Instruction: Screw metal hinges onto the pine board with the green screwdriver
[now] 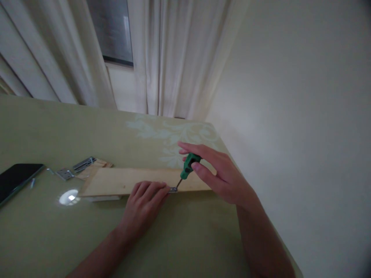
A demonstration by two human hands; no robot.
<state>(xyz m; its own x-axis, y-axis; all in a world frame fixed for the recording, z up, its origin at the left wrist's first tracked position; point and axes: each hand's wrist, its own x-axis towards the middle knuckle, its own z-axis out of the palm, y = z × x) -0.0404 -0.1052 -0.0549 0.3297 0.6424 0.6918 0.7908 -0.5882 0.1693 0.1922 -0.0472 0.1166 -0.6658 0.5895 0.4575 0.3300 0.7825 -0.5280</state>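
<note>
A long pale wooden board (111, 179) lies across the table, its near edge towards me. My left hand (146, 199) rests over that edge, fingers together, holding a small metal hinge (173, 189) against the board; the fingers cover part of the hinge. Pinched between thumb and fingers, the green handle of a screwdriver (188, 166) is in my right hand (218, 173). The screwdriver leans, its tip down at the right end of the hinge. Whether a screw sits under the tip is too small to tell.
To the left lie a loose hinge (64, 174), a metal bracket-like piece (84, 164), wood pieces (102, 163), small screws (33, 183) and a dark phone (19, 179). A white piece (104, 198) shows under the board. The wall (304, 135) borders the green table's (185, 239) right side.
</note>
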